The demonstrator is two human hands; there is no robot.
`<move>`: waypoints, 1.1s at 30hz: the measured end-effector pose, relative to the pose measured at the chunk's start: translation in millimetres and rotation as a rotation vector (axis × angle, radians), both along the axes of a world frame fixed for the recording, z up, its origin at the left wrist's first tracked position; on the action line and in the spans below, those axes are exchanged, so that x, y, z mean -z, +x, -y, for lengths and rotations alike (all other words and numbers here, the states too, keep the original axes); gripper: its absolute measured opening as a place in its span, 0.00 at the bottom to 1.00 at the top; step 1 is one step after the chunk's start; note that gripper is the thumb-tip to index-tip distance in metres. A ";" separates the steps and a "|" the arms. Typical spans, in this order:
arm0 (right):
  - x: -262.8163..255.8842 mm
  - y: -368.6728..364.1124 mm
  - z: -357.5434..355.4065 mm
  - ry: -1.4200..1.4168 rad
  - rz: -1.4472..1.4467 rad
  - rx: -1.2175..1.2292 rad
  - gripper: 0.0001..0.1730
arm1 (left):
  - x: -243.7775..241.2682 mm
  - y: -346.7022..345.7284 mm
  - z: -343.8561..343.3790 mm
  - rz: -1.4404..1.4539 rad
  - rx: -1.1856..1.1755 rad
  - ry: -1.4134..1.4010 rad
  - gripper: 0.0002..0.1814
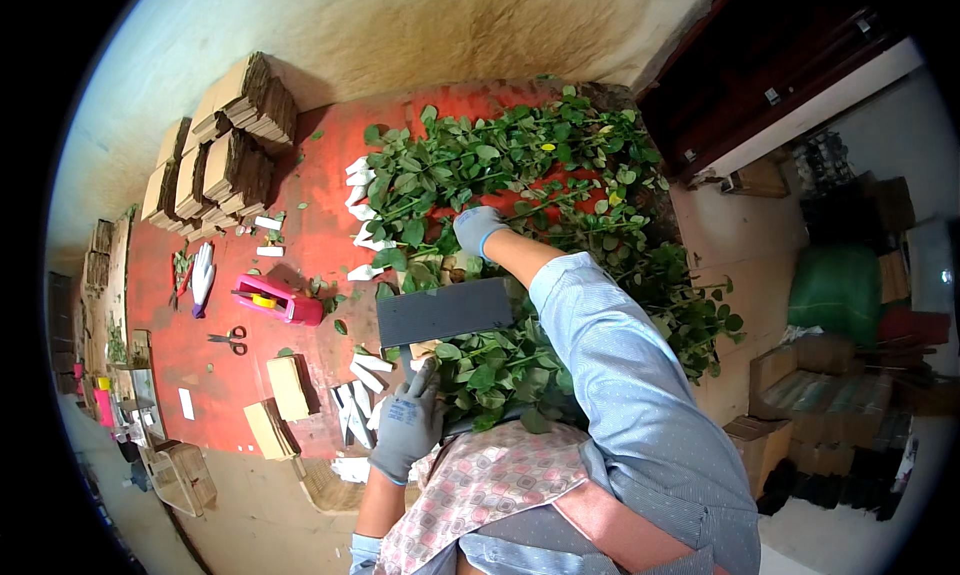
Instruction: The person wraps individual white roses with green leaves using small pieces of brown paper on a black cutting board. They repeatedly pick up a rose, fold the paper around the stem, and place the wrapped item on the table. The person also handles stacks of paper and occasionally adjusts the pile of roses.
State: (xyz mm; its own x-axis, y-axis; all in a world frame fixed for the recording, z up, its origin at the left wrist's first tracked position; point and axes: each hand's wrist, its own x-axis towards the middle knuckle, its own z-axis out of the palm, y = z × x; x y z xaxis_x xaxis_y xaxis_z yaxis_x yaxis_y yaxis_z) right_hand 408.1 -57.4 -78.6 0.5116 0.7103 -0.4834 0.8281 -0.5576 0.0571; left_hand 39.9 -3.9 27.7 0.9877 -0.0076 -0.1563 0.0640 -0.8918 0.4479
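Observation:
My left hand [409, 421], in a grey glove, lies beside leafy green stems [495, 372] at the table's near edge. Its fingers point toward a narrow dark strip below a dark ribbed panel [446, 312], beside a bit of brown cardboard. Whether they grip anything is unclear. Farther out, my right hand [478, 230], gloved alike, reaches beyond the panel among more leafy stems [480, 151]. Its fingers are curled down and partly hidden, so a hold on a stem cannot be made out. White-wrapped ends [361, 177] line the left side of the stems.
The red table [225, 387] carries stacked cardboard pieces [225, 170], a pink tape dispenser [281, 301], scissors [229, 340], red-handled pruners [178, 282], a white glove [202, 278] and folded cardboard [287, 387]. A wicker basket [330, 492] stands below its near edge. Boxes [817, 402] sit on the floor at right.

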 end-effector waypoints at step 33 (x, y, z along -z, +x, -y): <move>-110.8 -175.6 212.8 -0.166 0.448 -0.157 0.11 | 16.1 -17.2 -1.5 -0.010 -0.037 -0.045 0.25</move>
State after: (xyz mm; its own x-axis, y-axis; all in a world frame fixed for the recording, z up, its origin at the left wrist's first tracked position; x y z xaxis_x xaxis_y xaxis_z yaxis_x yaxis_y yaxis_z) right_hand 232.5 -270.2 32.2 0.5876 0.7276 -0.3539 0.7754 -0.3814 0.5033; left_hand 22.7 -2.4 11.6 0.9859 0.0215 -0.1661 0.1009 -0.8679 0.4863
